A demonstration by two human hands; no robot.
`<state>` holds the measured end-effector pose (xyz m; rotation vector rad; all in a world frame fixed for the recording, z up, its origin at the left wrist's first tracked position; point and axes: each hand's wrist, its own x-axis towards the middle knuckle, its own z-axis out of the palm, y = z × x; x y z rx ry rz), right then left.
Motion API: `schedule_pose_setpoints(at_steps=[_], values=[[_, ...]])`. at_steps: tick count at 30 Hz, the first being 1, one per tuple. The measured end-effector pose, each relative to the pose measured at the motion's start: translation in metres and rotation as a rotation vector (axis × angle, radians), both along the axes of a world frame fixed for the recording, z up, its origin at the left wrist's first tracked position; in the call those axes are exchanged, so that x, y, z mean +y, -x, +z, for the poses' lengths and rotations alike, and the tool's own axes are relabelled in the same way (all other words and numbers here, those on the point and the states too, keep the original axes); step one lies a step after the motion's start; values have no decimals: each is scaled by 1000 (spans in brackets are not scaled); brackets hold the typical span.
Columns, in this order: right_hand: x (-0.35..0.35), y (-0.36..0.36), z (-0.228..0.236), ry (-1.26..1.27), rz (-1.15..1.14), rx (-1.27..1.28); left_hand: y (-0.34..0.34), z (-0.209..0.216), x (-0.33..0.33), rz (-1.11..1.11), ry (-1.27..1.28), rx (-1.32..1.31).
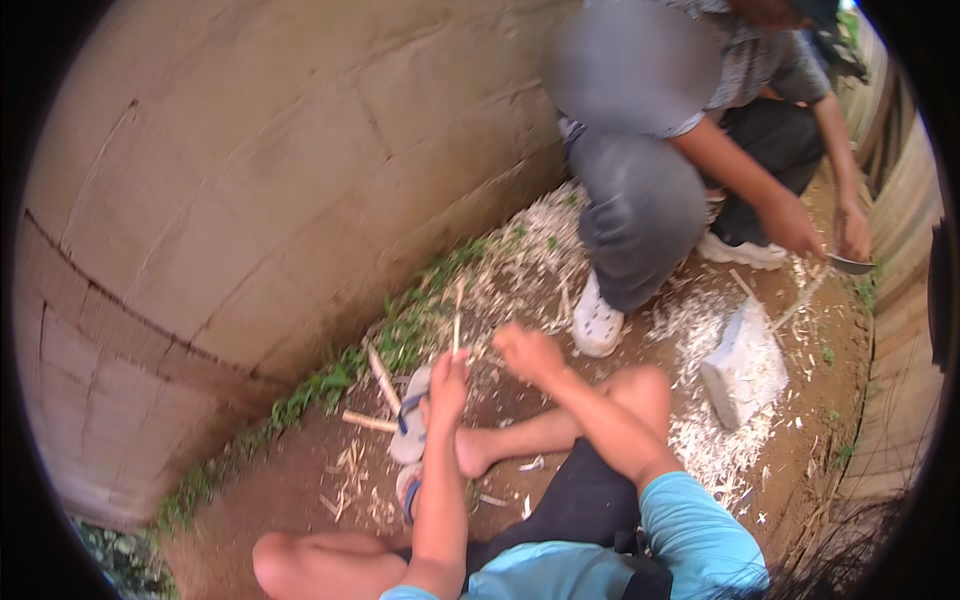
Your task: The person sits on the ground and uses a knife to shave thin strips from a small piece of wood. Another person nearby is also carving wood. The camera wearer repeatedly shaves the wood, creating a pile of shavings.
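Upright in my left hand [449, 382] is a thin pale wooden stick [457, 322], its upper end rising past my closed fingers. To the right of it, a short way off, my right hand [529, 352] is curled shut; whatever it grips is hidden or too blurred to name. Both hands are raised above the ground in front of my bent legs. Below and beside my left hand lie grey sandals with dark blue straps [408, 430]. Two thicker pieces of pale wood [370, 421] rest on the soil to the left of them.
Wood shavings [700, 450] cover much of the ground. Across from me a crouching person holds a knife [850, 265] and a thin stick. A whitish block [745, 370] sits at the right. A block wall [250, 180] runs along the left, with grass [335, 380] at its foot.
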<state>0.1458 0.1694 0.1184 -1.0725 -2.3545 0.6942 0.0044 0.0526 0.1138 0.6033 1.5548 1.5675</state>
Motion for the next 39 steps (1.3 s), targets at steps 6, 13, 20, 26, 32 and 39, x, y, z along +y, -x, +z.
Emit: schedule_pose_setpoints(at_steps=[6,13,20,26,32,39], values=[[-6,6,2,-85,120,-34,4,1,-3,0,-35,59],[1,9,-3,-121,147,-46,7,0,-1,18,-26,15],[-9,14,-9,-147,164,-16,11,-5,-1,26,-12,43],[-6,8,-6,-175,261,-2,9,-2,0,41,8,40],[-14,13,-4,-158,244,-83,14,-3,-4,50,24,31],[-4,9,-4,-40,197,-44,4,-5,-2,100,87,-22]])
